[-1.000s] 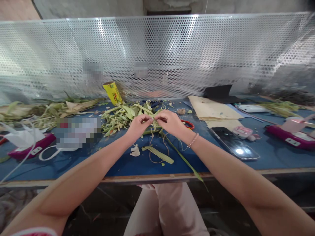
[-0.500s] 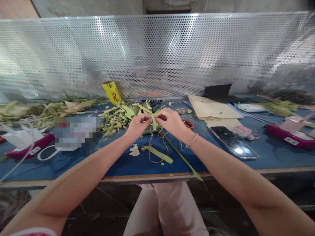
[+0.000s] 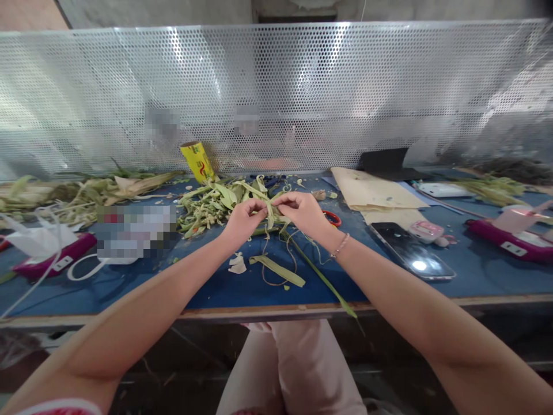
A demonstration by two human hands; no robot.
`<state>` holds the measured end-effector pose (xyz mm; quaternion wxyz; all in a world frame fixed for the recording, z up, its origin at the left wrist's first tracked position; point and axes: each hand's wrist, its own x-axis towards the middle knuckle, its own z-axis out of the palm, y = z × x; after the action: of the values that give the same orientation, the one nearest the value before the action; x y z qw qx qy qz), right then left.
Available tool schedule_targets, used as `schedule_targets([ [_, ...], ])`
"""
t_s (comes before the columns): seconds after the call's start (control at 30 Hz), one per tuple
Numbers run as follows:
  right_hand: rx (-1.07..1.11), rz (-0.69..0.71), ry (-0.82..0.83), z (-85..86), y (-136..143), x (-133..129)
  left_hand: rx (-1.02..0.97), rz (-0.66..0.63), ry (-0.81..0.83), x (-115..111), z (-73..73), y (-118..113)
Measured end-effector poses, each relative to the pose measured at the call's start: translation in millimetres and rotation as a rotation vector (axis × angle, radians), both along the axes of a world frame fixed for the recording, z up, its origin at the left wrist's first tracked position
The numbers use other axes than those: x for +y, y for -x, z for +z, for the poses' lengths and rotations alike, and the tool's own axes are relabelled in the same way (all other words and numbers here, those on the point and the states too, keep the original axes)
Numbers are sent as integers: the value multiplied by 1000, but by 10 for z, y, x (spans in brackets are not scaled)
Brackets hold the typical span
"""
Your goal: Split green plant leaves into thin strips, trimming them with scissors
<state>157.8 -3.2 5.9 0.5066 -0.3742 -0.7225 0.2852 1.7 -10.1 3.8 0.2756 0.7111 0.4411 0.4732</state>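
Close together over the middle of the blue table, both my hands pinch a pale green leaf strip [image 3: 271, 214]. My left hand [image 3: 247, 219] has thumb and forefinger closed on its left side. My right hand [image 3: 302, 212] grips the other side, fingers curled; part of the strip is hidden behind them. Just left lies a heap of pale green leaf pieces [image 3: 211, 207]. Below the hands are a loose flat leaf strip [image 3: 283, 272], a thin brown string [image 3: 264, 271] and a white scrap [image 3: 237, 263]. A long green stalk [image 3: 322, 276] runs toward the table edge.
Red-handled scissors [image 3: 332, 218] lie partly behind my right hand. Rightward are a phone [image 3: 410, 253], brown paper [image 3: 375, 190] and a purple power strip [image 3: 510, 242]. A yellow tube [image 3: 199, 162] stands behind the heap, before a perforated metal screen [image 3: 276, 86]. Dried husks [image 3: 86, 199] lie left.
My right hand has shifted slightly, its fingers stretched a little more to the left. Both hands keep their hold on the leaf strip; the things on the table look the same.
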Motion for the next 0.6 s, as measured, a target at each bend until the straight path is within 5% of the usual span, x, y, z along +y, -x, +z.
schedule_targets([
  [0.27, 169, 59, 167, 2, 38, 31, 84, 1, -42, -14, -3, -11],
  [0.47, 191, 40, 102, 22, 21, 14, 104, 31, -82, -38, 16, -19],
  [0.6, 59, -104, -32, 44, 16, -24, 131, 106, -116, -65, 41, -36],
])
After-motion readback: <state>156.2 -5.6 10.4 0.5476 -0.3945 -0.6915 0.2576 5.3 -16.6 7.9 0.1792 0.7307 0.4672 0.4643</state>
